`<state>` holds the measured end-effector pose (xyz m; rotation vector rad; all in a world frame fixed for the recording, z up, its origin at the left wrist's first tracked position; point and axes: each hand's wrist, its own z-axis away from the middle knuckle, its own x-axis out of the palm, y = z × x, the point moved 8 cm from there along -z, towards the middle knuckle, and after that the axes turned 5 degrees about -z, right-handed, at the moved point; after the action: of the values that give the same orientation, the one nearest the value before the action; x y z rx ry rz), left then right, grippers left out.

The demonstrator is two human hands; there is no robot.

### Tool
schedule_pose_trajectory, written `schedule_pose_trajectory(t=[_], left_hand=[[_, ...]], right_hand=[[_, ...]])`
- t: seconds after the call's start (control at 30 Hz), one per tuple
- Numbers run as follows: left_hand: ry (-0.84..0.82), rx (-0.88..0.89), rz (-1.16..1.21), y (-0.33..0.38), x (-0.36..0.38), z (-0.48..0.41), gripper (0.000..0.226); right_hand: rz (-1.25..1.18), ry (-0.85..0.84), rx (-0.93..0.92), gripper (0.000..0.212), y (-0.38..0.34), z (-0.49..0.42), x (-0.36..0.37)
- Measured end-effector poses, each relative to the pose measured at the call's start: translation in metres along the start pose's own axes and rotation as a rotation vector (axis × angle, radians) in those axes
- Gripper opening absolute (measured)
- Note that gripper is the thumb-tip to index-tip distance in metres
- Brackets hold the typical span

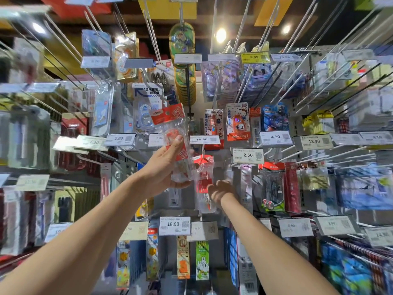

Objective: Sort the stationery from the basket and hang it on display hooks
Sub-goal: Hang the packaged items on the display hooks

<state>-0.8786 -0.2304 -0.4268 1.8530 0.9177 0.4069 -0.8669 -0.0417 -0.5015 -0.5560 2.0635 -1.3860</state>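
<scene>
- Clear plastic packet [177,145] with a red header card and red contents. It is gripped upright in the left hand [163,169], leaning slightly left, with the thumb across its front and the header above the fingertips.
- Matching packet [203,182] hanging from a display hook [203,150], just beside the blurred right hand [223,191] — contact unclear.

A yellow price tag [255,57] reads 9.99. White ones in the middle row: 6.50 tag [94,142], 2.90 tag [119,138], 16.90 tag [202,139], 4.90 tag [275,137], upper 18.90 tag [314,141]. Below hang the 2.50 tag [248,155] and the lower 18.90 tag [174,224]. The orange carded pack [237,122] says "Hello Kitty".
</scene>
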Motion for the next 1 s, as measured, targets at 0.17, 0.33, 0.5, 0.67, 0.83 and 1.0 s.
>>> schedule_pose_trajectory(t=[0.17,0.33,0.5,0.67,0.83,1.0], left_hand=[[-0.122,-0.081,-0.016,-0.031,0.001,0.006,0.05],[-0.303,-0.19,-0.074,-0.06,0.026,0.013,0.043],[-0.326,-0.271,-0.13,-0.071,0.04,0.019,0.048],[-0.256,-0.306,-0.252,-0.083,0.036,0.013,0.049],[-0.177,-0.254,-0.249,-0.076,0.038,0.002,0.043],[-0.114,-0.218,-0.244,-0.066,0.039,-0.007,0.041]], right_hand=[[-0.219,0.114,-0.3,0.017,-0.007,0.024,-0.015],[-0.485,-0.263,-0.535,0.012,-0.046,0.081,0.0],[-0.384,-0.199,-0.507,0.011,-0.029,0.076,0.0],[-0.329,-0.192,-0.394,0.018,-0.011,0.065,0.003],[-0.291,-0.164,-0.396,0.028,-0.022,0.054,0.002],[-0.289,-0.15,-0.391,0.027,-0.027,0.045,0.001]])
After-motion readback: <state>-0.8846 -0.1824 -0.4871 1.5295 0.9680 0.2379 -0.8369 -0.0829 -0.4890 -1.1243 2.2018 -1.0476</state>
